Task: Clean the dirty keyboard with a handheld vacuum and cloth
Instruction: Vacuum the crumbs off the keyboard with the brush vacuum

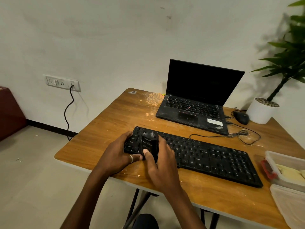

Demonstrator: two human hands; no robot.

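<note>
Your left hand (118, 152) is gripping the keyboard (206, 156) at its left end, lower centre; your right hand (158, 164) is holding the handheld vacuum (149, 142) there. You should be gliding its nozzle slowly along each row.

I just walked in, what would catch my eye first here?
Two hands meet at the left end of the black keyboard: the right hand grips a small black handheld vacuum standing on the keys, the left hand holds that end. Behind, an open laptop with a dark screen sits dusty, pale powder smeared on the wooden table beside it.
</note>
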